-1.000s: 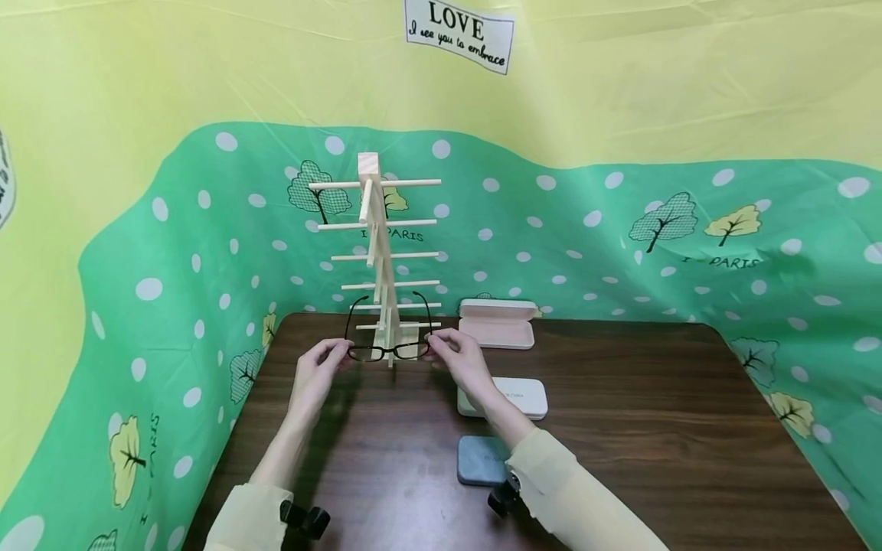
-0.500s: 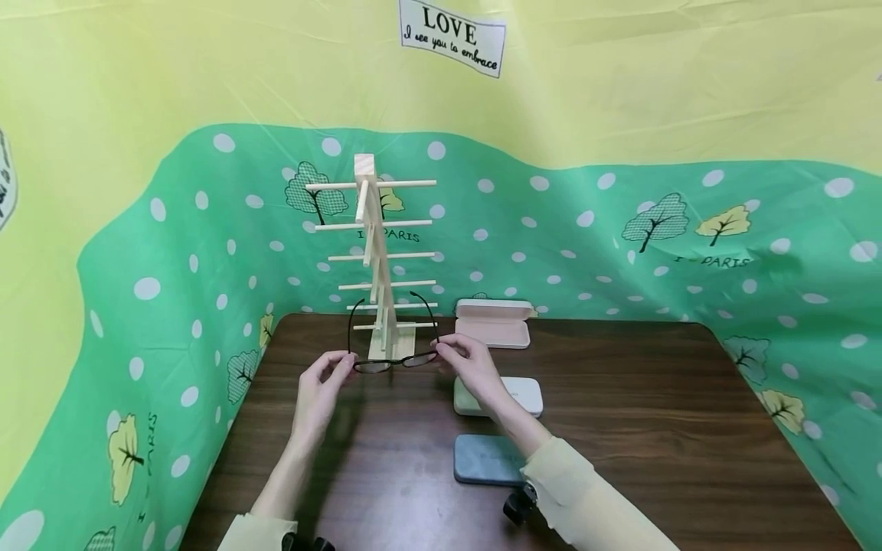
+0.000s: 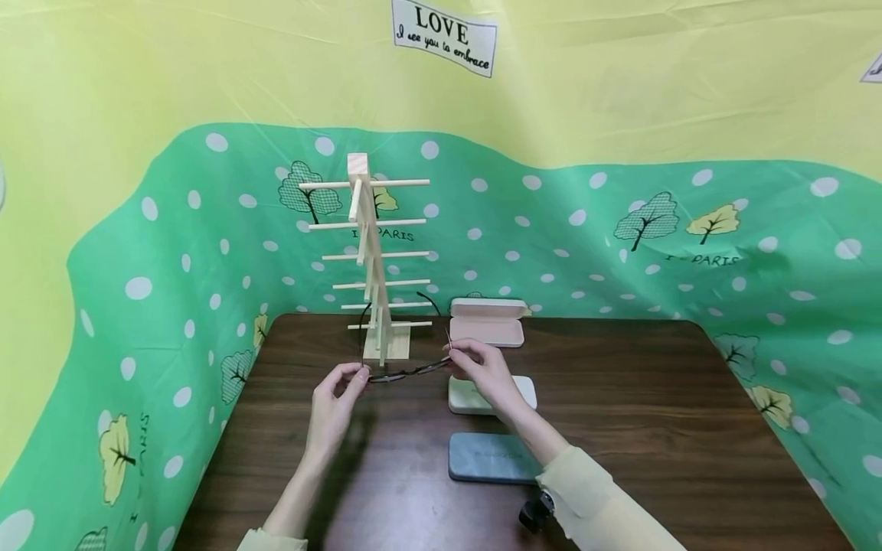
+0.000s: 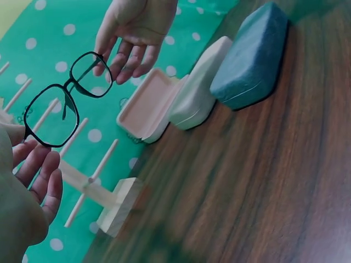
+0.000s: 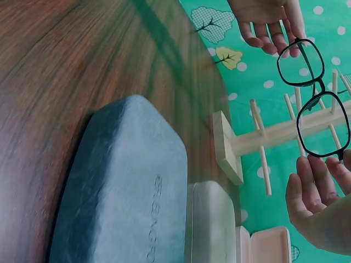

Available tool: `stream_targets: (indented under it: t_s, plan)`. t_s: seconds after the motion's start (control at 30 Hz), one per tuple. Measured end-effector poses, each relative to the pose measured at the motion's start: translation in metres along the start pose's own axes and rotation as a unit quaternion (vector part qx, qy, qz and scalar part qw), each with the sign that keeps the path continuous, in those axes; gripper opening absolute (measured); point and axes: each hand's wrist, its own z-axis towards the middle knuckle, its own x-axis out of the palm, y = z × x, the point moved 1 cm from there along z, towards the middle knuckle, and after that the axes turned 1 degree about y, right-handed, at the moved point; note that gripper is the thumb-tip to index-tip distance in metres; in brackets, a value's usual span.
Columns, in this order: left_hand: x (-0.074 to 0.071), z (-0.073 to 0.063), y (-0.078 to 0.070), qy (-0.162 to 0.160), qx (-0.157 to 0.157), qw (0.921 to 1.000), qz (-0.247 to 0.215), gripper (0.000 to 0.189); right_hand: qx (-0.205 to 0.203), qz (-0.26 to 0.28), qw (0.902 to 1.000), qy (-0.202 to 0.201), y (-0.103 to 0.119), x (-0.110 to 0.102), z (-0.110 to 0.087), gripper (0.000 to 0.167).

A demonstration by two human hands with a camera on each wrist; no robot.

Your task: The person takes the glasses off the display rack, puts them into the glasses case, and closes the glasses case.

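Above the table (image 3: 654,413), near the rack (image 3: 376,279), the glasses (image 3: 406,373) are held between the left hand (image 3: 335,394) and the right hand (image 3: 485,373), thumb and fingers pinching each end, probably to support both sides and spare the lenses (image 4: 52,116). Along the right, the pink case (image 3: 486,329), white case (image 3: 472,398) and blue case (image 3: 492,459) lie in a row, perhaps so that each can be reached.

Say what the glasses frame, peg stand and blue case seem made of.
Glasses frame: plastic or metal, finish unclear; slim and black.
Peg stand: seemingly bare matt wood; pale, faintly grained.
Blue case: probably dull leatherette; mottled, lettering looks pressed in.
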Motion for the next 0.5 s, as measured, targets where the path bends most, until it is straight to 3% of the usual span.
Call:
stream_targets:
  t_s: [0.5]
  plan:
    - [0.034, -0.002, 0.002, 0.005, 0.023, 0.9997, -0.003, 0.023, 0.000, -0.032, 0.9991, -0.029, -0.004, -0.029, -0.019, 0.032]
